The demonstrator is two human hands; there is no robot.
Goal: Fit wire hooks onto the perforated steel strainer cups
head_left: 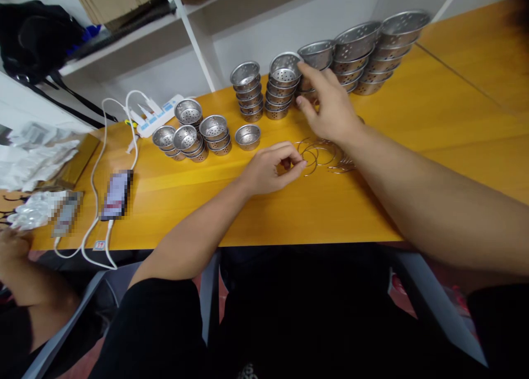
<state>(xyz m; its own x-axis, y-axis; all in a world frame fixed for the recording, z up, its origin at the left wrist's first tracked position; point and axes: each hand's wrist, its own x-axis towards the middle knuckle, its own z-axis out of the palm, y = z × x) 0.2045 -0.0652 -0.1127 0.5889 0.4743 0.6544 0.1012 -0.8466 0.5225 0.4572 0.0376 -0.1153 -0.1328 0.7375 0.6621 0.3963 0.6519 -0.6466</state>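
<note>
My left hand (273, 168) is over the table, thumb and fingertips pinched together beside loose thin wire rings (316, 154). Whether a wire is in the pinch I cannot make out. My right hand (330, 104) reaches farther back, thumb and index finger apart. Its index fingertip is at the rim of a stack of perforated metal cups (285, 79); touching or just in front, I cannot tell. Behind that hand stands another cup stack (316, 51), partly hidden. A single perforated cup (248, 137) sits upright to the left, near my left hand.
More cup stacks stand at the back, one on the left (248, 92) and larger ones on the right (390, 54). Shorter stacks (188, 139) are near a power strip (163, 114). A phone (118, 194) and white cables lie left. Another person's arm (28, 280) shows at far left.
</note>
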